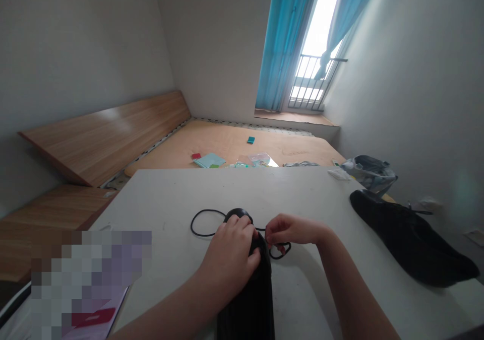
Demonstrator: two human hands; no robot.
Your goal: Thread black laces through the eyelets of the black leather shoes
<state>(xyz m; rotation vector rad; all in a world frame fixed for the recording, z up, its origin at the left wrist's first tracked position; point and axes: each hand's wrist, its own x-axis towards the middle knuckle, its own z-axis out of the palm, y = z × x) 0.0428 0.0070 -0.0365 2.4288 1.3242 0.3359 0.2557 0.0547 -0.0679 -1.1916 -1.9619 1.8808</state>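
Observation:
A black shoe (247, 304) sits on the white table in front of me, its toe pointing away. My left hand (236, 247) is closed over its upper near the toe, fingers curled on the top and thumb towards me. A thin black shoelace (207, 210) loops out on the table left of the shoe and comes out on the right side too. My right hand (282, 230) pinches the lace beside the shoe, and a small loop hangs under its fingers. What the left fingertips press on is partly hidden. A second black shoe (412, 236), laced, lies on the right.
On the white table (170, 194), a purple-edged item (113, 304), partly blurred out, lies at the left. A bag (368, 171) stands past the far right corner, near a small clear packet (339, 174). Behind is a bed (227, 131) with several small items on it.

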